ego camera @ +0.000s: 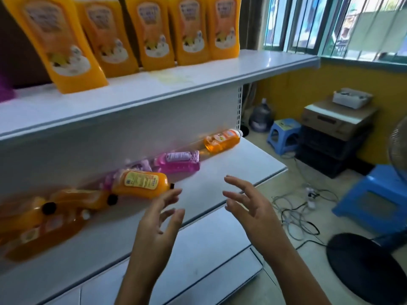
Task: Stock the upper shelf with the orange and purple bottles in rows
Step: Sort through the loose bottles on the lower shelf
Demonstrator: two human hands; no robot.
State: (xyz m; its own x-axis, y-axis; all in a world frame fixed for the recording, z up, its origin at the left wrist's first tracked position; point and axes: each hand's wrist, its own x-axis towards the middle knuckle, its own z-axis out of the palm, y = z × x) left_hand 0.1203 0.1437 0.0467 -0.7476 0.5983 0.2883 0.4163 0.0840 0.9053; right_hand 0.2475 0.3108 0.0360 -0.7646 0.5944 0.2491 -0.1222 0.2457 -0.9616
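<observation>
a light blue plastic step stool stands on the pale tiled floor near the yellow wall, just beside a clear blue-tinted water jug in the corner. to its right a brown cardboard box sits on dark stacked crates, with a small white tray on top of the box. a tangle of grey and black cables lies on the floor. a second, brighter blue stool stands at the right edge, next to a black round fan base. green-framed windows with pale vertical blinds run above the wall.
</observation>
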